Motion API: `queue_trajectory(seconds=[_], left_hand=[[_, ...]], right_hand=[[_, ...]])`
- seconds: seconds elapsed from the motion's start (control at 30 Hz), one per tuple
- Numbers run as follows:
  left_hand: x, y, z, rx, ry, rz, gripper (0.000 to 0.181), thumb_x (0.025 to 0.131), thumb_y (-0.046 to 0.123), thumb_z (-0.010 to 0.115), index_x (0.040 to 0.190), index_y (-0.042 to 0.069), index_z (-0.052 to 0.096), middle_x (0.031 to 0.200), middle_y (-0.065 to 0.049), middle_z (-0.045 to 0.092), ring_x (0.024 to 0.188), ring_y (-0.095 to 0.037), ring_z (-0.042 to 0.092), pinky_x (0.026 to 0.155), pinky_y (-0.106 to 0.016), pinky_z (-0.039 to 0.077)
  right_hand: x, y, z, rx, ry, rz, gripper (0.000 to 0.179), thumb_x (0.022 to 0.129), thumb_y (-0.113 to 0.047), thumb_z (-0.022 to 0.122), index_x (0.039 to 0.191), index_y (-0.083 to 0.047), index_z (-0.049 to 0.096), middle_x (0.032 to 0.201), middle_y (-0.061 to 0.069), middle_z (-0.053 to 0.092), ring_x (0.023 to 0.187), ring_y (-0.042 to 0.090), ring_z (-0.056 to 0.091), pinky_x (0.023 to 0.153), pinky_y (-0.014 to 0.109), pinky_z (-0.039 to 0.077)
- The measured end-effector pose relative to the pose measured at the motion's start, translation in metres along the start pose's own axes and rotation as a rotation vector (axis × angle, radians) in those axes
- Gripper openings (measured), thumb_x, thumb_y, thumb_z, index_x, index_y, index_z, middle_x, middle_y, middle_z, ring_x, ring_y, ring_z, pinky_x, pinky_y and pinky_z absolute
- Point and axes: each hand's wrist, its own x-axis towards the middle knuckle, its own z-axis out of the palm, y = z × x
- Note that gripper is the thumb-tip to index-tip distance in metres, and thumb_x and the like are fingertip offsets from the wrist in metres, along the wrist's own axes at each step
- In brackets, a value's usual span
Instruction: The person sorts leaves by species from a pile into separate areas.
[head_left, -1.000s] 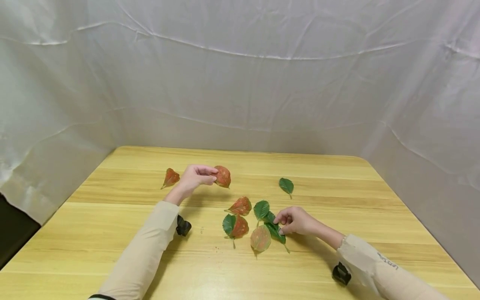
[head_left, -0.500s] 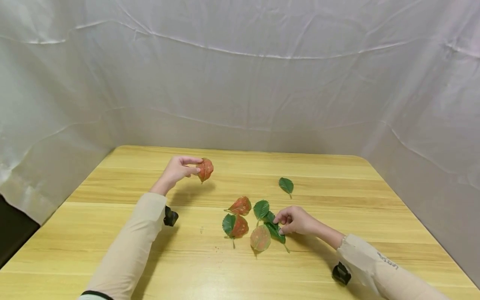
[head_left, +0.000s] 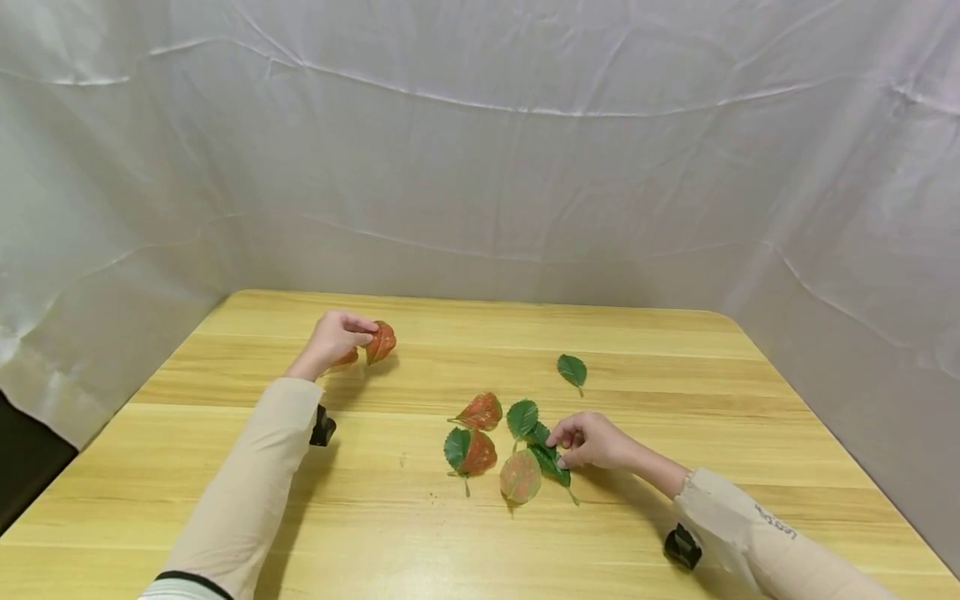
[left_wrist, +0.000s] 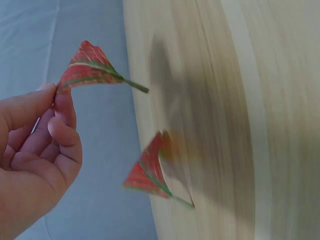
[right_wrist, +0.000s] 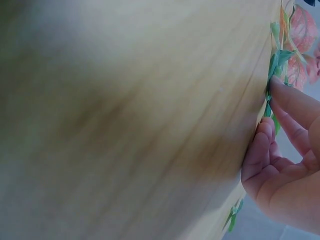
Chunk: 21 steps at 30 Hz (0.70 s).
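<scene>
My left hand pinches a red artificial leaf between thumb and fingertips, raised above the table at the back left. In the left wrist view the held leaf is folded along its vein, stem pointing away from the fingers. A second red leaf lies on the table just below, partly hidden by the hand in the head view. My right hand pinches a dark green leaf at the right of the loose cluster, close over the table.
Beside the right hand lie a green leaf, a pale orange-green leaf, a red leaf and an overlapping green-and-red pair. A lone green leaf rests farther back. Pale sheeting encloses the wooden table.
The left hand has carried its red leaf leftward, first rising, then lowering near the leaf at the back left. The right hand has stayed in place on the green leaf.
</scene>
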Motion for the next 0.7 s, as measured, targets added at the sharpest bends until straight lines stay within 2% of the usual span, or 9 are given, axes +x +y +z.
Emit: queue_trajectory(seconds=[0.1, 0.3, 0.53, 0.7], left_hand=[[0.001, -0.003, -0.003, 0.042, -0.006, -0.003, 0.021, 0.083, -0.003, 0.059, 0.102, -0.01, 0.062, 0.102, -0.025, 0.06, 0.097, -0.034, 0.054, 0.082, -0.037, 0.044], [0.002, -0.008, -0.006, 0.094, -0.04, -0.049, 0.023, 0.082, -0.007, 0.056, 0.104, -0.012, 0.06, 0.105, -0.027, 0.058, 0.1, -0.037, 0.052, 0.086, -0.041, 0.042], [0.004, -0.014, -0.009, 0.121, -0.08, -0.106, 0.027, 0.083, -0.009, 0.052, 0.109, -0.013, 0.056, 0.108, -0.029, 0.055, 0.1, -0.038, 0.051, 0.082, -0.038, 0.045], [0.005, -0.017, -0.011, 0.144, -0.092, -0.111, 0.027, 0.084, -0.009, 0.05, 0.11, -0.013, 0.056, 0.108, -0.029, 0.055, 0.098, -0.036, 0.052, 0.073, -0.032, 0.047]], right_hand=[[0.0, 0.0, 0.0, -0.005, 0.0, 0.003, 0.018, 0.07, 0.004, 0.071, 0.087, 0.002, 0.065, 0.072, 0.003, 0.051, 0.059, 0.009, 0.042, 0.053, 0.02, 0.039], [-0.001, -0.002, 0.0, -0.009, 0.001, 0.003, 0.018, 0.07, 0.004, 0.07, 0.087, 0.002, 0.065, 0.072, 0.003, 0.051, 0.06, 0.009, 0.042, 0.053, 0.02, 0.039], [0.0, -0.001, 0.002, -0.011, -0.002, 0.003, 0.018, 0.07, 0.004, 0.07, 0.088, 0.002, 0.065, 0.071, 0.001, 0.05, 0.059, 0.008, 0.041, 0.054, 0.02, 0.038], [0.0, -0.003, 0.002, -0.002, -0.006, 0.006, 0.018, 0.071, 0.004, 0.069, 0.088, 0.003, 0.065, 0.071, 0.001, 0.049, 0.058, 0.009, 0.04, 0.053, 0.02, 0.037]])
